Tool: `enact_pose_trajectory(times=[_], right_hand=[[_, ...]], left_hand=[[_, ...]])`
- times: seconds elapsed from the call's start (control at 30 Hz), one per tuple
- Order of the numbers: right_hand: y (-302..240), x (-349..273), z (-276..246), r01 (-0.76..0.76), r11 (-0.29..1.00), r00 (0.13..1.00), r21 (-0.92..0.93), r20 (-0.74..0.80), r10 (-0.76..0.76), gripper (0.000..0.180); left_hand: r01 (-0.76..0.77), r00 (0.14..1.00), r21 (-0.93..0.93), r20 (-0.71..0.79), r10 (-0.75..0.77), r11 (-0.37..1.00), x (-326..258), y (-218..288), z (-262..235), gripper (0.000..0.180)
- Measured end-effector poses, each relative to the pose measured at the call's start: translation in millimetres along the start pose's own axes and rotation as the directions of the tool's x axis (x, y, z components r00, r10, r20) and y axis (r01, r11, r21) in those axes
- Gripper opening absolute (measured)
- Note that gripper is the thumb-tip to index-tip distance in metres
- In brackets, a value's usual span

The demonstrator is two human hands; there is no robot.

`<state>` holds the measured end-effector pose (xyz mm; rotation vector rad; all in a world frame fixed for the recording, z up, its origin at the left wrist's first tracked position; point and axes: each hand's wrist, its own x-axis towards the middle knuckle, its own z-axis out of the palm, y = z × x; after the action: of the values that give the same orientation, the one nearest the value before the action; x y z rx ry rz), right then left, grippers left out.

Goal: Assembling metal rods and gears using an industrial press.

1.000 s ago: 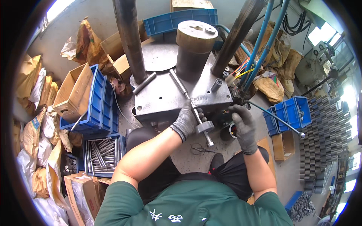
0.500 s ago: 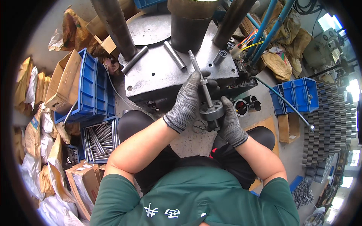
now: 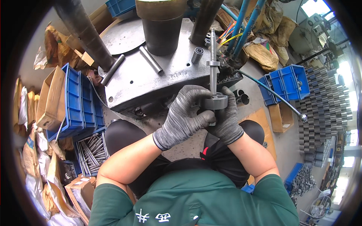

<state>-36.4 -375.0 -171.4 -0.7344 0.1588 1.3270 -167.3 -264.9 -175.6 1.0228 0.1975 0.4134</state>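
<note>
Both my hands wear grey knit gloves and meet in front of my chest. My left hand (image 3: 184, 115) wraps around a round grey metal disc (image 3: 215, 101) from the left. My right hand (image 3: 229, 120) cups the same disc from the right and below. A long thin steel shaft (image 3: 213, 64) stands upright through the disc's middle, rising over the press table. Two loose steel rods (image 3: 151, 60) and a small metal sleeve (image 3: 197, 55) lie on the grey steel press table (image 3: 151, 81) beyond my hands.
A dark cylindrical ram (image 3: 162, 26) and two black columns (image 3: 85, 32) stand on the press. Blue crates (image 3: 77, 101) and cardboard boxes (image 3: 51, 100) sit at my left, one crate holding steel rods (image 3: 92, 150). More blue bins (image 3: 286, 84) and stacked metal cylinders (image 3: 324, 105) are at right.
My left hand lifted the shaft off the press table and brought it toward me. My right hand joined it, and the shaft now stands upright with both hands on the disc.
</note>
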Motion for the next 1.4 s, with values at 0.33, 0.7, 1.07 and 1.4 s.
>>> enact_pose_trajectory(times=[0.33,0.7,1.07,1.4], right_hand=[[14.3,9.4,-14.0,0.107,0.985,0.994,-0.137,-0.006,-0.109,0.07],[6.9,-2.6,-21.1,0.097,0.992,0.993,-0.084,-0.054,-0.102,0.053],[-20.1,-39.0,-42.3,0.571,0.803,0.692,0.171,0.426,-0.583,0.025],[-34.0,-229.6,-125.5,0.938,0.332,0.324,0.095,0.097,-0.941,0.034]], left_hand=[[-0.169,0.975,0.488,-0.044,0.217,0.856,11.6,-9.8,-6.8,0.039],[-0.191,0.981,0.401,0.061,0.182,0.896,12.0,-0.5,-8.2,0.014],[-0.171,0.985,0.476,0.083,0.15,0.862,20.9,-13.5,-1.2,0.034],[-0.185,0.974,0.549,0.214,0.077,0.815,26.2,-69.8,10.0,0.031]])
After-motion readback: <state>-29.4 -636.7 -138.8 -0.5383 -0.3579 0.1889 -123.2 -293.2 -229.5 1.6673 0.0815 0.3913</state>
